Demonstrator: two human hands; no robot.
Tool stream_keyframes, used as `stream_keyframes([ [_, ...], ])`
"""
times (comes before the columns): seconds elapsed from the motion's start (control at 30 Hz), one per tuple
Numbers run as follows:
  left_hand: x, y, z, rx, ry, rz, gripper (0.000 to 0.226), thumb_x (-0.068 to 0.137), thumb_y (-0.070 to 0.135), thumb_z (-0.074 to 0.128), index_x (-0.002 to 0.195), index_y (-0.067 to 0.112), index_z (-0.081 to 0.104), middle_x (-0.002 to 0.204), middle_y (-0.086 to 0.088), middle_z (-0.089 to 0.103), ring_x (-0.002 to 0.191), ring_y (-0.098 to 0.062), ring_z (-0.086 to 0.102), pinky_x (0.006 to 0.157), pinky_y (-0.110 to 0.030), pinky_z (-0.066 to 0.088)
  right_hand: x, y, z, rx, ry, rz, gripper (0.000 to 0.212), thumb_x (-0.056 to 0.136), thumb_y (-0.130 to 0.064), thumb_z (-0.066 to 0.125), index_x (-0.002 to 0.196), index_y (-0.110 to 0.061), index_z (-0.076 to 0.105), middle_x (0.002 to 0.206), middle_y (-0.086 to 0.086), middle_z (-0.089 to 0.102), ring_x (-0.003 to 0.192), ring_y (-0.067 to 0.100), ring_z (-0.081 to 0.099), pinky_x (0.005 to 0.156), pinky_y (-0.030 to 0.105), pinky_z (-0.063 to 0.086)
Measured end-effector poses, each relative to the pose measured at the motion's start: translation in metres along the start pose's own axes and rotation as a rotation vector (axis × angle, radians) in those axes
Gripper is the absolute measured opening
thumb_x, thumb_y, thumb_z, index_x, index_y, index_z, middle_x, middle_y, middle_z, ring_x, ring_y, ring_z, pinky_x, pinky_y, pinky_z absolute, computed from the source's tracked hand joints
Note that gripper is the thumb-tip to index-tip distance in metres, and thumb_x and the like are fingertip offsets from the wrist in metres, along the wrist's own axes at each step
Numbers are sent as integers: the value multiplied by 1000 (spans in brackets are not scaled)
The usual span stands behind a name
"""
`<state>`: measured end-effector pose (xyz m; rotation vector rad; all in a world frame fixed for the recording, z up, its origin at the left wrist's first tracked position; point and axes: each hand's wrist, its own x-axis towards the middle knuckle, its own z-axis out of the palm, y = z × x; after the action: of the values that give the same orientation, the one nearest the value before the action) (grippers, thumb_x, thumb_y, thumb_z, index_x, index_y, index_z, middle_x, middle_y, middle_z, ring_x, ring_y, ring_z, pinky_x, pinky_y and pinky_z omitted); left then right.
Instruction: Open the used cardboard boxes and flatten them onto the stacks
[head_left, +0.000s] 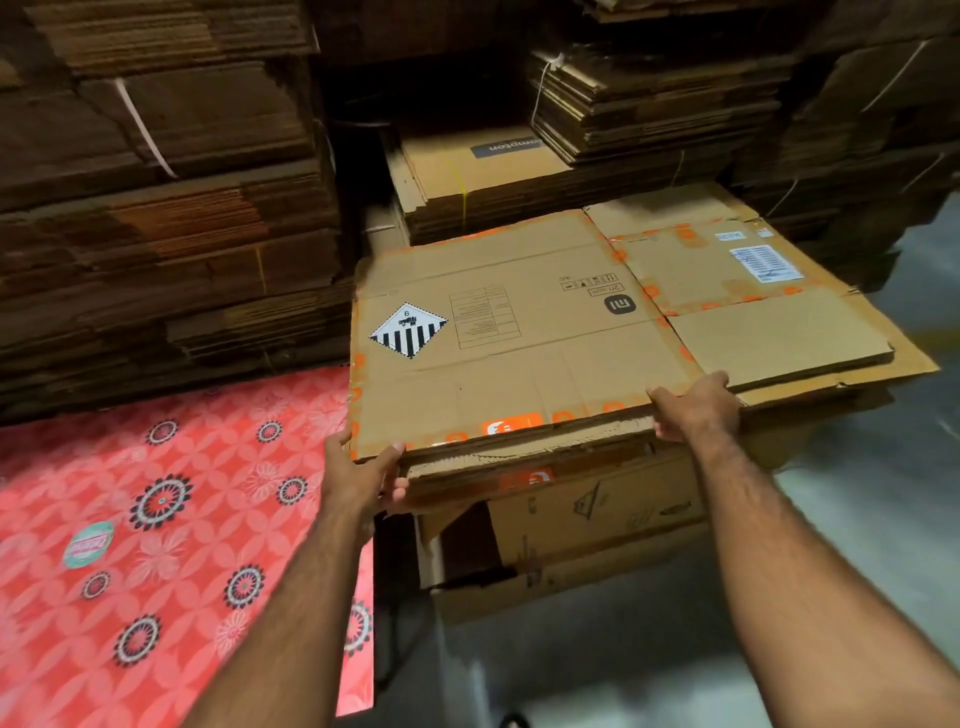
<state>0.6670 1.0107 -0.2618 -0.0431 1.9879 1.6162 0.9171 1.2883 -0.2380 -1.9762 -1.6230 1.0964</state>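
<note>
head | flattened box (519, 332) lies on top of a low stack of flattened cartons (582, 499) | left hand (363, 475) grips its near-left corner, thumb on top | right hand (696, 408) grips its near edge, fingers curled under | red patterned mat (156, 519) on the left

— What lies at the centre of the frame?

— A flattened box (519, 332) with orange tape and a striped diamond label, resting on a low stack (587, 509) of cardboard.

— And the hands?

— The left hand (366, 475) grips its near left corner, thumb on top. The right hand (696, 408) holds the near edge further right, fingers curled under, I think.

— Around it?

— A red floral mat (156, 519) at lower left, tall bundled cardboard stacks (166, 208) at upper left and across the top.
</note>
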Motion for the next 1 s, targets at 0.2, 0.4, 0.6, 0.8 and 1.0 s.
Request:
stream_keyframes([
  [0.2,-2,3,-39,448,390,394,29,95,25,64,119,12,54,83,-4,59,83,-34,61,66,-34,37,-87,-23,45,-466,-22,-536,58,100,-48,61,147,-20,41,107,11,71,97,32,68,73,35,51],
  [0.4,-1,0,-107,657,277,769,10,95,19,62,100,12,68,93,6,61,90,-23,63,81,-41,52,-184,-50,119,-323,-124,-851,42,99,-46,61,134,-22,60,106,-3,71,95,19,68,79,35,55],
  [0.6,-2,-9,-215,661,335,776,32,91,35,50,101,11,69,97,-4,69,93,-28,65,84,-44,53,-284,-66,204,-287,-263,-1049,36,98,-38,63,126,-17,65,117,4,67,105,23,65,85,38,54],
  [0.8,-13,-26,-385,706,524,733,33,89,37,48,102,15,69,99,-3,69,94,-30,66,81,-47,53,-419,-83,307,-265,-424,-1241,42,91,-40,56,117,-10,69,113,11,68,110,30,62,91,38,47],
  [1.0,-41,-57,-565,780,710,616,37,90,37,44,106,15,69,101,-4,70,94,-31,65,81,-47,52,-588,-92,415,-216,-588,-1457,35,90,-34,60,112,-9,70,110,12,69,106,34,65,87,44,54],
])
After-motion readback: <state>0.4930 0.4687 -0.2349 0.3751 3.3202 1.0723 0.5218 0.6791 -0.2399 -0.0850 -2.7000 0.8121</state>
